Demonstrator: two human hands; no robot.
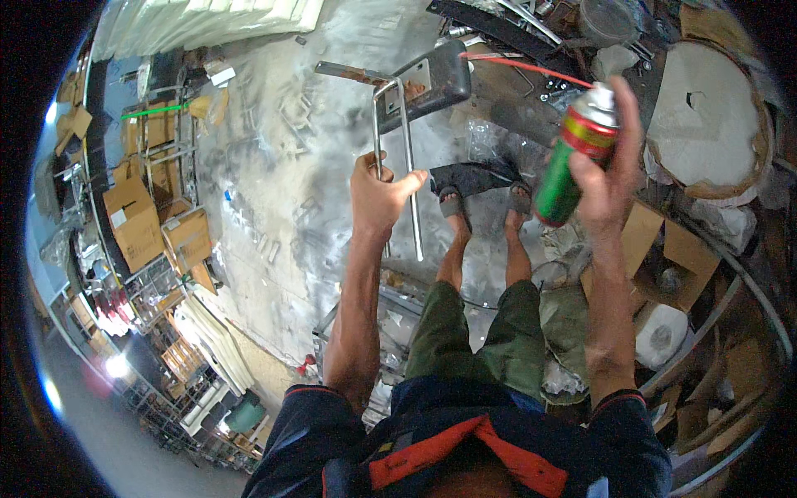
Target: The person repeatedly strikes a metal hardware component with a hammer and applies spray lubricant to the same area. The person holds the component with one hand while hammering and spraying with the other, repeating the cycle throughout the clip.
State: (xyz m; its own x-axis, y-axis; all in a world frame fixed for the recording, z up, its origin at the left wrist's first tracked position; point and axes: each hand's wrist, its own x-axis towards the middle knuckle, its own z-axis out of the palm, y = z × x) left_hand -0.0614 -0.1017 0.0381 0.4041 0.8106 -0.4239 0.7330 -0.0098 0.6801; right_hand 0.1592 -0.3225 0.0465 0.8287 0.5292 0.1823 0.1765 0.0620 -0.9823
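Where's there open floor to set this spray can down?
The widest open patch is the grey floor between the cardboard boxes at left and your left hand. Small scraps may lie there. It's crowded at upper right with metal tubes, and at right around the white roll.

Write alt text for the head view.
A person's right hand holds a green-and-red spray can, its thin red tube pointing toward a black block on a bent metal frame gripped by the left hand.
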